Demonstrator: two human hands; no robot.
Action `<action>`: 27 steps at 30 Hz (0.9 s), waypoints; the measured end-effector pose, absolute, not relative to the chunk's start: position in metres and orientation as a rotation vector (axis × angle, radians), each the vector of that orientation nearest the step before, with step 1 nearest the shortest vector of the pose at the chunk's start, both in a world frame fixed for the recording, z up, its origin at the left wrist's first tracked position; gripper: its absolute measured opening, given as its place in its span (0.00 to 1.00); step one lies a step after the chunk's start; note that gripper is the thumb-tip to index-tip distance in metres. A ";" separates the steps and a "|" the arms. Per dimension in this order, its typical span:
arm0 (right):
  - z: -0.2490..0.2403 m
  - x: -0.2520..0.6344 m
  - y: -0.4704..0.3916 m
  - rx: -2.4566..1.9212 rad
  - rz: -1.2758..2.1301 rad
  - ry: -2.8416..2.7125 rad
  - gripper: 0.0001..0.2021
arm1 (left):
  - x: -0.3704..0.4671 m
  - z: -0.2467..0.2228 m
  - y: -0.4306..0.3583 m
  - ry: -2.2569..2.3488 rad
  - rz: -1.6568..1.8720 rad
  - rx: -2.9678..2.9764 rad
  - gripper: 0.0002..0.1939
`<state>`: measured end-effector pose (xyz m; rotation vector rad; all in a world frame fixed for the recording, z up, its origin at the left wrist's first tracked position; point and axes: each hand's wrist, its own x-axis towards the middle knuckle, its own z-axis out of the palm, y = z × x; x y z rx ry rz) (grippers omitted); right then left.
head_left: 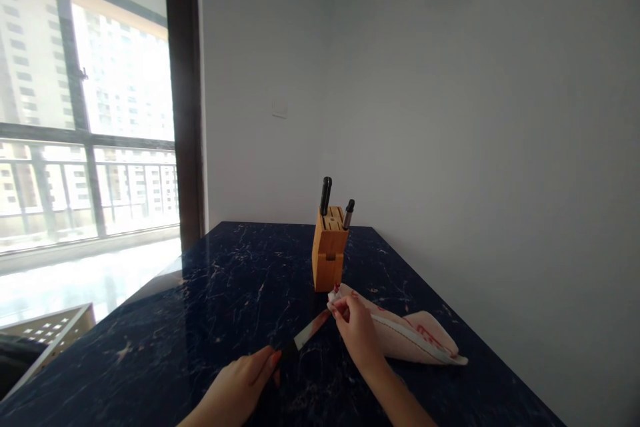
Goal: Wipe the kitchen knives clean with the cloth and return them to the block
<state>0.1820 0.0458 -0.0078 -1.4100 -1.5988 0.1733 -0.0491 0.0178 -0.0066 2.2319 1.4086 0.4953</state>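
I log 1 knife, out of the block, above the table, left hand closed around its handle. Right hand: pinching cloth at the blade tip. Block: 2 handles seated. Blade's wiped extent: I cannot tell.

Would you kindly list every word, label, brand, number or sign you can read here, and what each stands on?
There is no readable text in this view.
Pink cloth, held by the right hand: red marks, too blurred to tell lettering from pattern.
Knife in the left hand: nothing legible.
Knife block: nothing legible on the sides that show.
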 end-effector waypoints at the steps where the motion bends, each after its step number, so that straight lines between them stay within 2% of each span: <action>1: -0.008 0.182 0.046 -1.426 0.168 -1.608 0.05 | -0.049 -0.006 0.018 1.404 0.493 2.234 0.23; 12: -0.001 0.184 0.043 -1.500 -0.019 -1.506 0.04 | -0.050 -0.024 0.032 1.435 0.665 1.993 0.30; 20: 0.003 0.156 0.028 -1.243 0.092 -1.576 0.05 | -0.046 -0.011 0.018 1.510 0.543 2.128 0.21; 27: 0.003 0.152 0.027 -1.219 0.241 -1.680 0.07 | -0.045 -0.005 0.016 1.499 0.465 2.235 0.22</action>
